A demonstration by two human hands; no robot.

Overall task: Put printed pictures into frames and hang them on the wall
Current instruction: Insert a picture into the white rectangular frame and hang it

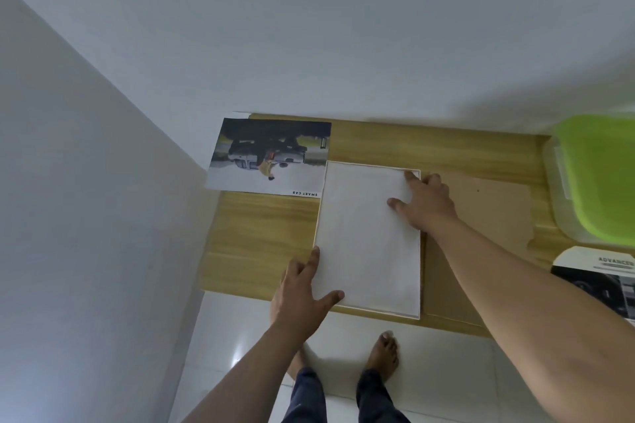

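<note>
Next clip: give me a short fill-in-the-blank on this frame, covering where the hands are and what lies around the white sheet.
1. The left hand presses the white sheet near its ____ left corner.
2. The right hand presses the sheet near its ____ right corner.
3. The car print lies at the table's far ____ corner.
4. The container at the right has a ____ lid.

Missing words: near; far; left; green
</note>
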